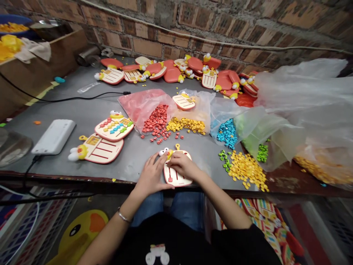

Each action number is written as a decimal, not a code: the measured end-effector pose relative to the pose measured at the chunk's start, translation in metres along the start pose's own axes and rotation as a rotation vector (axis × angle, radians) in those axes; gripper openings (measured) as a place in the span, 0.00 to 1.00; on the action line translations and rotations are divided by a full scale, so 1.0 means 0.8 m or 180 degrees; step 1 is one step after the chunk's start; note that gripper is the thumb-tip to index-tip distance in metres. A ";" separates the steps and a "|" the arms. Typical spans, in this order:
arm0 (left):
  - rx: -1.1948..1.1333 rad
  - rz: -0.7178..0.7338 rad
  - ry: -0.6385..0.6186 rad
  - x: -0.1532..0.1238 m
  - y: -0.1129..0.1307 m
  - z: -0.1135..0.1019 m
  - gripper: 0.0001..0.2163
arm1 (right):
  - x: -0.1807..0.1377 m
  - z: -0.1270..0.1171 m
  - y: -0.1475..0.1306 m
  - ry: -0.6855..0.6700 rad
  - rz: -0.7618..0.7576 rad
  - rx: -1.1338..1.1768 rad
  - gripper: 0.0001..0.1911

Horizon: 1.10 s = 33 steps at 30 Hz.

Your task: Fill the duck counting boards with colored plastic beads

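A cream and red duck-shaped abacus toy (174,176) lies at the near edge of the grey table (82,110). My left hand (151,175) rests against its left side, fingers curved along the frame. My right hand (183,164) lies on its upper part, fingers bent and pressed down near the duck head; what sits under them is hidden. Just beyond are open plastic bags of red beads (156,118), yellow beads (186,125) and blue beads (226,133).
Two more duck toys (97,149) (114,127) lie at the left, one filled with coloured beads. A white power bank (53,137) with a cable sits further left. Loose yellow beads (246,170) and green beads (261,151) lie right. Many toys (176,71) are stacked along the brick wall.
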<state>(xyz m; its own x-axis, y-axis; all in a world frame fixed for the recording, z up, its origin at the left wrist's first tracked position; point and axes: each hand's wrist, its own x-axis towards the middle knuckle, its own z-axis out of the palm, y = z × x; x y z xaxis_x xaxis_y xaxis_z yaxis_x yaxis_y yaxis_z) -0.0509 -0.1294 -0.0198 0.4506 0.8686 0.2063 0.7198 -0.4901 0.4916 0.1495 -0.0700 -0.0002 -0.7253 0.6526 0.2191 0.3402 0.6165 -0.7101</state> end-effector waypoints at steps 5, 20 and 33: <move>-0.0032 0.0012 0.0009 0.001 0.001 -0.002 0.54 | 0.005 -0.034 0.010 -0.0363 0.0082 0.0901 0.07; -0.0058 0.0066 0.0028 0.001 0.000 -0.001 0.52 | -0.008 -0.053 0.057 0.1620 0.0850 0.0339 0.10; -0.0023 0.0048 0.0016 0.002 0.001 -0.003 0.51 | -0.054 -0.020 0.038 0.1284 0.0731 -0.1109 0.13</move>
<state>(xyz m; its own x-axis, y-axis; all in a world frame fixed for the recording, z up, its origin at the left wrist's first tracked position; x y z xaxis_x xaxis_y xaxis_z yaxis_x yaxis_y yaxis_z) -0.0504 -0.1283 -0.0171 0.4586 0.8615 0.2179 0.7091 -0.5025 0.4946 0.2002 -0.0726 -0.0205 -0.3473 0.8610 0.3716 0.6884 0.5032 -0.5224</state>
